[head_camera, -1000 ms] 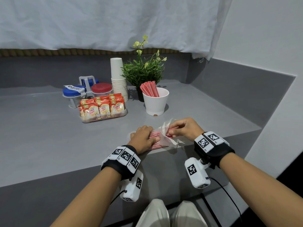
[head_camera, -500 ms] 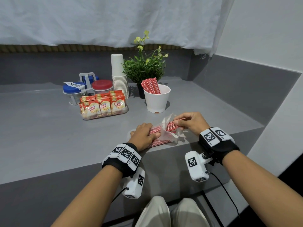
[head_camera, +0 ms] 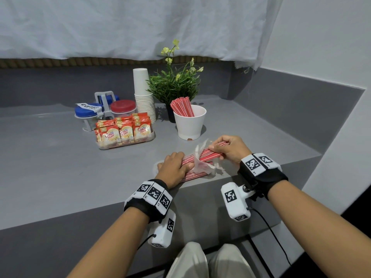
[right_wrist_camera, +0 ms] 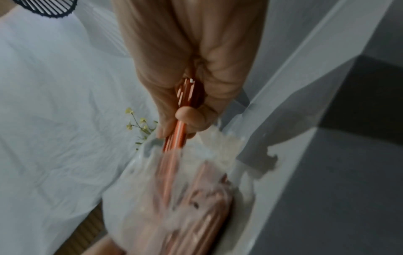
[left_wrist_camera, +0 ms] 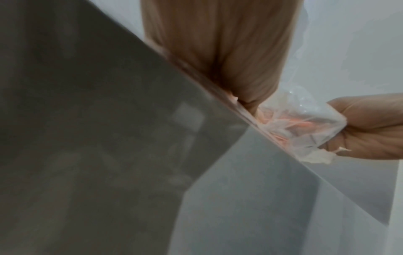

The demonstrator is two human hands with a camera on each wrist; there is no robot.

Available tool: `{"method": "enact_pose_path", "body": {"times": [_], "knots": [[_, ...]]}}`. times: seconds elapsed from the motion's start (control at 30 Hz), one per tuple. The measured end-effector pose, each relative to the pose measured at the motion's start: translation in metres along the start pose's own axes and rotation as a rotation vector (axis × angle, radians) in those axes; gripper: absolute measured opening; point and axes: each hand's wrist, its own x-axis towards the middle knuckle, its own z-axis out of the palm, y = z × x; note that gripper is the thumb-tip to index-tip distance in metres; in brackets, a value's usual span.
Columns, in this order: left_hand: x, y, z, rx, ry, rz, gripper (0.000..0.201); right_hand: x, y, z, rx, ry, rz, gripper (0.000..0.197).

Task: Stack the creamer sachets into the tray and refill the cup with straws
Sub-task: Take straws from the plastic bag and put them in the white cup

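A torn clear plastic bag (head_camera: 201,167) of red-and-white straws lies near the counter's front edge. My left hand (head_camera: 174,167) grips the bag's left part and holds it down on the counter. My right hand (head_camera: 225,149) pinches a bundle of straws (head_camera: 213,152) that sticks partly out of the bag's open right end. In the right wrist view the straws (right_wrist_camera: 177,134) run from my fingers into the bag (right_wrist_camera: 185,198). Behind stands a white cup (head_camera: 190,125) holding several straws (head_camera: 182,107). The clear tray (head_camera: 128,144) at the left holds upright creamer sachets (head_camera: 124,133).
A stack of paper cups (head_camera: 143,97) and a potted plant (head_camera: 175,85) stand behind the cup. Jars with a blue lid (head_camera: 86,110) and a red lid (head_camera: 122,106) sit in a holder behind the tray. A grey wall bounds the counter on the right.
My right hand has drawn the straw bundle farther out of the bag, to the right and slightly up. The left hand has stayed on the bag.
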Motion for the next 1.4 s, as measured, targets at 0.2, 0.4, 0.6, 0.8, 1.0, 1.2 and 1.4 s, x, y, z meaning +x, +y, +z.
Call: {"method": "enact_pose_path", "body": {"times": [0.2,0.4,0.6,0.8,1.0,1.2,1.4], "knots": [[-0.001,0.001,0.003,-0.064,0.036,0.025,0.037,-0.004,-0.005,-0.001,0.289,0.061,-0.010,0.019],[-0.007,0.006,0.004,0.001,0.042,0.032,0.033,-0.015,-0.004,0.036,0.411,-0.023,0.029,0.017],[-0.008,0.005,0.005,0.005,0.054,0.041,0.027,-0.012,0.002,0.056,0.162,0.178,-0.028,0.020],[-0.006,0.004,0.007,0.025,0.052,0.037,0.033,0.002,-0.019,0.046,0.242,0.376,-0.050,0.026],[-0.011,0.002,0.009,-0.009,0.164,0.111,0.054,0.002,-0.036,0.052,0.315,0.306,-0.219,0.029],[-0.009,0.001,0.010,0.055,0.067,0.145,0.038,0.012,-0.047,0.035,0.257,0.443,-0.285,0.043],[-0.007,0.002,0.010,0.162,0.013,0.115,0.046,0.002,-0.015,0.041,0.105,0.371,-0.243,0.028]]}}
